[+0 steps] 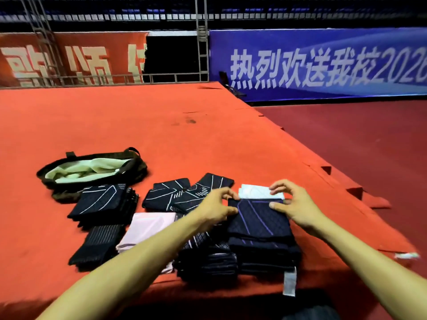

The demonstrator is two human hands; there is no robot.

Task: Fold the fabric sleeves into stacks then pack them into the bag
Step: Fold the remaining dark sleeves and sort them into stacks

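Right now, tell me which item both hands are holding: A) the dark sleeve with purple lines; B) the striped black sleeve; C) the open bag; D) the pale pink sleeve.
A: the left hand and the right hand both pinch the far edge of the dark sleeve with purple lines, which tops the right-hand stack; the bag lies apart at the far left.

Head cam looks fwd/down, close over platform point(161, 125).

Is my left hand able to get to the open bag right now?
Probably, once it lets go: the left hand pinches the top navy sleeve, and only low folded sleeves lie between it and the bag, which sits open to the left.
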